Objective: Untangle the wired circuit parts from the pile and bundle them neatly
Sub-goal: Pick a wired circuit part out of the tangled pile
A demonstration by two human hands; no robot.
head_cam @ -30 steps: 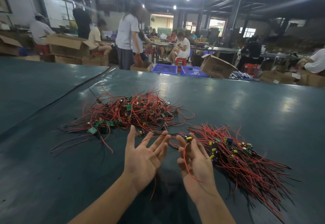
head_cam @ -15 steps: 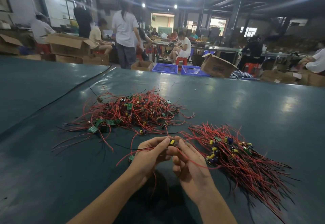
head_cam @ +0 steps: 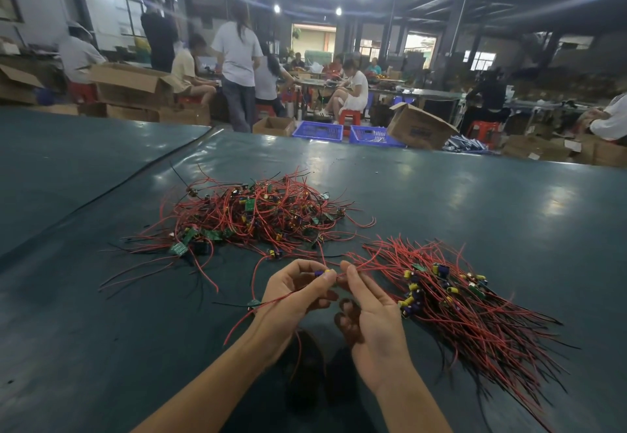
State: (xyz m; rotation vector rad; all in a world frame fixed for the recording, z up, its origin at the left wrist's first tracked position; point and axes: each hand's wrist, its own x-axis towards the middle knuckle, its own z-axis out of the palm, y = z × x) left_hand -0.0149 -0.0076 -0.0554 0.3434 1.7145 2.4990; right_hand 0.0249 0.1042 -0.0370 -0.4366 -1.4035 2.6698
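Left hand (head_cam: pixel 295 293): fingers curled, thumb and fingertips clamped on a small wired circuit part with blue and yellow components (head_cam: pixel 320 273). Its red wires trail across the palm, down and left. Right hand (head_cam: pixel 369 310): thumb and forefinger pinched on a thin red lead (head_cam: pixel 364 264) right beside that part, other fingers curled in.

Both hands sit over the dark green table mat (head_cam: pixel 475 201), between the two heaps. The combed bundle of red-wired parts (head_cam: pixel 468 303) is just right of the right hand, with wire ends fanning toward the near right. The tangled pile of red wires and green boards (head_cam: pixel 258 218) is beyond the left hand.

There's bare mat left of the hands and past both heaps to the far edge. A raised seam (head_cam: pixel 135 178) runs diagonally at far left. Behind the edge are blue plastic crates (head_cam: pixel 317 131) and a tipped cardboard box (head_cam: pixel 419 127) (dark print on its side, too blurred to read).
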